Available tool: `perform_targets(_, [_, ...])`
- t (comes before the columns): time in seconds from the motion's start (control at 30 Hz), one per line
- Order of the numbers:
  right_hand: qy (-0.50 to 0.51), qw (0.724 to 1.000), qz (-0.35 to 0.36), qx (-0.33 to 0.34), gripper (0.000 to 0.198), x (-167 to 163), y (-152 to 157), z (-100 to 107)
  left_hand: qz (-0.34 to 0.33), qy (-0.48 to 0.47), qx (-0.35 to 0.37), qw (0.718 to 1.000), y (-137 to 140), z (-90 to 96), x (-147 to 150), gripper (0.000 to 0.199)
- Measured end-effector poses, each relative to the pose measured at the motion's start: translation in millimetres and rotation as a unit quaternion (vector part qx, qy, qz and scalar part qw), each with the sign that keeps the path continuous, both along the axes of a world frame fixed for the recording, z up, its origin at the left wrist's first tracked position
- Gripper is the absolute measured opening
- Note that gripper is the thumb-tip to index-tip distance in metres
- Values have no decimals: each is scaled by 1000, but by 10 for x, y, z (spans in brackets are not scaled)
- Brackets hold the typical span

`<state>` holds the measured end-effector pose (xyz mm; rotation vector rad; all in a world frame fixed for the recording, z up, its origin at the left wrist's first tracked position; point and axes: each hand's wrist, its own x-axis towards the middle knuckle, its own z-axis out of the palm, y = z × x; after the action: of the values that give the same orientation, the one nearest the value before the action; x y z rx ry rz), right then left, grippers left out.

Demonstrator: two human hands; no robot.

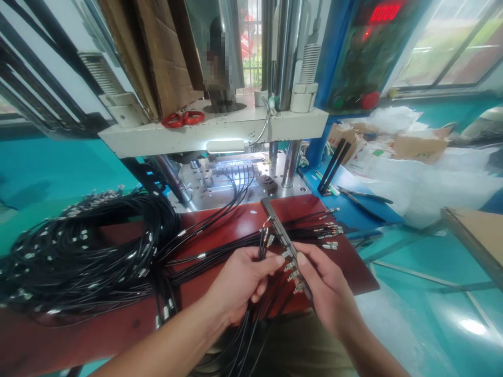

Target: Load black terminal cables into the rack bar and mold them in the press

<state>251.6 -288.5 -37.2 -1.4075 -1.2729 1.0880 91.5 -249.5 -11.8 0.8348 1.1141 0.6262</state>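
Red-brown bench [346, 272], top scuffed, front right corner bare. Big coiled mass of black cables [78, 251] with metal end fittings lies on its left half and spills over the left edge. A flatter bundle of the same cables [220, 254] runs across the middle toward the right; its loose connector ends [330, 230] fan out near the right edge. Behind the bench, a grey metal machine plate [204, 191] butts against the back edge, with several black cables lying on it. To the right, a lower blue surface [357, 209] carries two black sticks [334, 162], pliers [365, 195] and crumpled white sheets [424, 183].
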Motion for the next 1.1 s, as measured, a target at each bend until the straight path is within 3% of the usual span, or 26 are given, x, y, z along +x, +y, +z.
perform_targets(0.3, [-59,998,2,20,37,-28,-35,-45,-12,-14,3,1000,39,-23,-20,23])
perform_targets(0.4, [-37,999,0,8,36,-25,-26,-37,-9,-36,8,999,51,-34,-60,22])
perform_targets(0.53, [16,1000,-20,-11,38,12,-2,-26,46,-87,43,994,91,-19,-140,25])
perform_targets(0.77, [50,998,-5,-27,38,16,-1,-61,114,-158,6,981,152,48,-220,19])
perform_targets(0.93, [51,998,-5,-33,38,12,-11,-34,75,-80,35,993,131,41,-229,23])
perform_targets(1.1, [44,998,0,-33,40,22,-11,-14,-4,5,78,997,95,34,-230,24])
